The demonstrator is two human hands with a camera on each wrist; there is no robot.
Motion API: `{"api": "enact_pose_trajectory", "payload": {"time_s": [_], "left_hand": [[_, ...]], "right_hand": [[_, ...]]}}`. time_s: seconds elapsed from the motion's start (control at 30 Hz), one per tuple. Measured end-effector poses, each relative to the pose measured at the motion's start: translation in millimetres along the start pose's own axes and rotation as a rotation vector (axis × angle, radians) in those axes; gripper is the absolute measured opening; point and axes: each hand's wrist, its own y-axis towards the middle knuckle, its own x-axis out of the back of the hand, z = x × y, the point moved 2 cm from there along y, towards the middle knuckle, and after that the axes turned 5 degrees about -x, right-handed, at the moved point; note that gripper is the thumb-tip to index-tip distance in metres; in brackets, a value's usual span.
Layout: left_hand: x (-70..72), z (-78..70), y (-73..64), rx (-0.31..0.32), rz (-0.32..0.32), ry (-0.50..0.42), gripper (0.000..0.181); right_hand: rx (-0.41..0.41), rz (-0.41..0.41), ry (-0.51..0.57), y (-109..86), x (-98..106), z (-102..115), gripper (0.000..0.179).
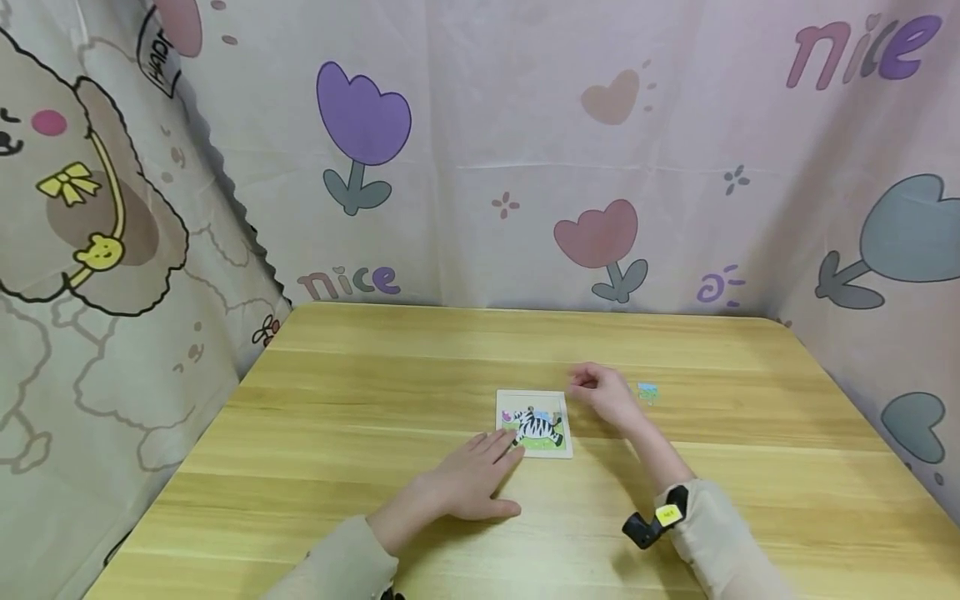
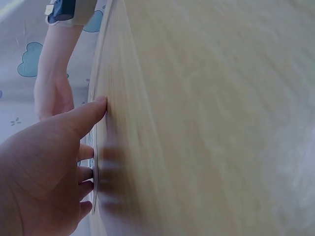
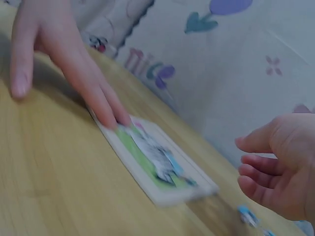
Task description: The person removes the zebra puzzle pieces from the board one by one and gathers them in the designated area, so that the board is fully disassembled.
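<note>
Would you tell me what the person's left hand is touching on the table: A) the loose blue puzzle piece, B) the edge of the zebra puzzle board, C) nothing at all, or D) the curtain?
B: the left hand lies flat on the table, its fingertips on the near corner of the zebra puzzle board; the blue piece lies beyond the right hand.
</note>
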Motion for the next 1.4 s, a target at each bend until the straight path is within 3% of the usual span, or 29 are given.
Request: {"api": "enact_pose_trajectory", "payload": {"time_s": [0.23,0.5,0.83,1.07,1.23,1.4], "left_hand": [[1.1,0.1,0.2,0.002,0.010,0.005,0.080],[2.2,-1.0,-0.7,0.003,0.025,0.026,0.078],[0.8,-3.6,-0.7,0.005,0.038,0.061,0.081],[1.8,-3.0,0.2,-0.001,0.041,0.083,0.080],[1.6,-2.7,0.3,-0.008,0.038,0.068,0.079],[0.8,-1.9,0.1,-0.015,0.041,0.049,0.079]], "right_hand": [[-0.031,0.103,0.088,2.4,-34.2,18.8,0.033],[-0.025,0.204,0.007,1.4,-61.6,17.9,0.029],[0.110,0.219,-0.116,-1.8,-73.4,18.9,0.019],[0.105,0.236,-0.222,-3.0,-75.2,27.3,0.015],[0.067,0.272,-0.219,-1.3,-76.2,30.4,0.017],[0.064,0.278,-0.136,-1.3,-76.5,28.7,0.018]]}}
